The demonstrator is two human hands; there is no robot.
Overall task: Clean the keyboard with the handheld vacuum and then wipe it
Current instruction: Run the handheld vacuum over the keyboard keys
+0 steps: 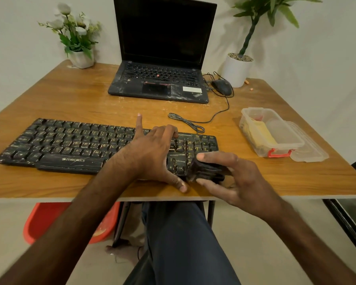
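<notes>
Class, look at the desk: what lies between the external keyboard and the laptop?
In the head view, mostly bare wooden table, with a bundled black cable lying between the keyboard and the laptop.

A single view is given — taken from head height and aimed forward and down over the table (70, 95). The keyboard (70, 140) is seen close, by the near edge; the laptop (160, 58) is seen farther off, at the far side against the wall (19, 58).
</notes>
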